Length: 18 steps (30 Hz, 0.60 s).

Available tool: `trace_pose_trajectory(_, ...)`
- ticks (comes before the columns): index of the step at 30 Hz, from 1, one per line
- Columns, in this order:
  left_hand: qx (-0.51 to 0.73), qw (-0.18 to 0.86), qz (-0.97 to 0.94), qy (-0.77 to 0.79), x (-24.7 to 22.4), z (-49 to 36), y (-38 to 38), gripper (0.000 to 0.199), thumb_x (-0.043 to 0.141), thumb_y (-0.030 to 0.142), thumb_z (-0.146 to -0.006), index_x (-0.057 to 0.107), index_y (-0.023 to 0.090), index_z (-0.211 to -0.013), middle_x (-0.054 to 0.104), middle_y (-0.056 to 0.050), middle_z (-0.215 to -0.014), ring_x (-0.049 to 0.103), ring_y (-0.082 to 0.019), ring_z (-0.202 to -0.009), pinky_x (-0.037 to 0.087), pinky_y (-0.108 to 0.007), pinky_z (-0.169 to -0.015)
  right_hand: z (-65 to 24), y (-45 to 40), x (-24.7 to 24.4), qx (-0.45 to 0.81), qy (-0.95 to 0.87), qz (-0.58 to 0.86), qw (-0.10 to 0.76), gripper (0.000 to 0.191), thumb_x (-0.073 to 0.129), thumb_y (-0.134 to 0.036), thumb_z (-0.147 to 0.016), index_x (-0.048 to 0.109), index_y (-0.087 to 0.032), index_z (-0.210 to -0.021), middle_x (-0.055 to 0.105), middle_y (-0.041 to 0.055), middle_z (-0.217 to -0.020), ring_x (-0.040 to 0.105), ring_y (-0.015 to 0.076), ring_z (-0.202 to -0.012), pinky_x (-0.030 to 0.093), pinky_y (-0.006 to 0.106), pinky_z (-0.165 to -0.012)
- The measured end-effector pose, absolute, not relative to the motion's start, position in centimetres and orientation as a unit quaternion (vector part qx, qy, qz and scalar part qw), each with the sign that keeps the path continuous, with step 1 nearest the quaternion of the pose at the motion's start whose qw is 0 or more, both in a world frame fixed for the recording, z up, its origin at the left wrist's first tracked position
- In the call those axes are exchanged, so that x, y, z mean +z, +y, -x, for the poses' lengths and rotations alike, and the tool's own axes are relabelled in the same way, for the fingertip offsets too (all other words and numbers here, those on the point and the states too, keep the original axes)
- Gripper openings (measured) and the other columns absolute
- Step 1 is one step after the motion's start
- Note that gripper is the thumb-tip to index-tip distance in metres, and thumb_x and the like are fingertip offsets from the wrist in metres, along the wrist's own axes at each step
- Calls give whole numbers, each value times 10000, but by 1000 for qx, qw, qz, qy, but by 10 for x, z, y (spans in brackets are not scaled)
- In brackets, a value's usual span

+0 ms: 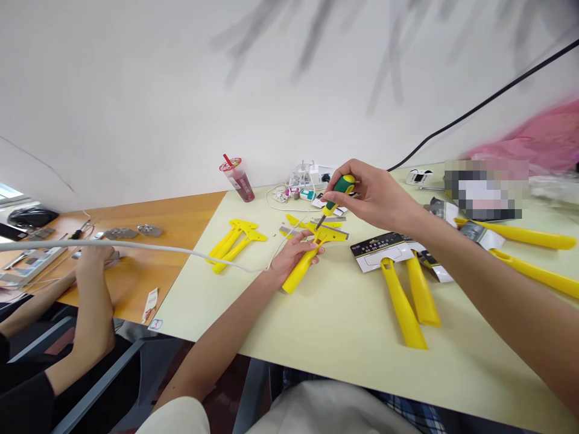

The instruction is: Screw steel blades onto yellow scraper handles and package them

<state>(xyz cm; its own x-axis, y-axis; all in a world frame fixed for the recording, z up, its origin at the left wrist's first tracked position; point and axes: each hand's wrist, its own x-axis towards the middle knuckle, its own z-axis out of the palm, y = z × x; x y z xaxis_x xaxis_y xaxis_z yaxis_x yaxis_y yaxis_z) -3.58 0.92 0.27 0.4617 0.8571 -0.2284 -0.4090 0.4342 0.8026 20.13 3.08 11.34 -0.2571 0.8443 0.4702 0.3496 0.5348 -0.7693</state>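
My left hand [292, 256] is wrapped round a yellow scraper [299, 271] near its head, with the handle pointing down toward me. A metal blade lies along the scraper's head. Above it, my right hand [362, 190] grips a green and yellow screwdriver [340, 193], tilted, its tip at the scraper's head. Behind the held scraper lie more yellow scraper heads and metal blades [335, 219]. Two yellow scrapers without visible blades [239, 246] rest to the left, with a few tiny parts between.
Packaged yellow scrapers [402, 307] lie to the right on the pale table [316, 337]. A drink cup [239, 181], a power strip [320, 175] and cables stand by the wall. A white cable crosses the left side. Another person's arms [93, 295] are at the wooden table [181, 223].
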Motion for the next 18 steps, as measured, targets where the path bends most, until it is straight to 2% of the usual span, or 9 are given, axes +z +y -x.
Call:
trace_pose_trajectory(12,405,779,-342,337,5,34,9,569,961,165,-689,627,182,-1150,721,-65,-1070,723,-146,-837,470,-220,-579,-200,30,111,265,-758,385,456,390,809,-646,-952,702,-288,-1061,805,65,-1059,687,255,-798,499,402,-647)
trace_pose_trajectory(18,402,777,-342,342,4,34,9,578,956,162,-689,622,181,-1160,715,-57,-1067,729,-147,-849,477,-220,-582,-201,31,111,255,-768,381,447,319,807,-576,-970,696,-295,-1073,810,39,-1062,660,226,-744,488,390,-628)
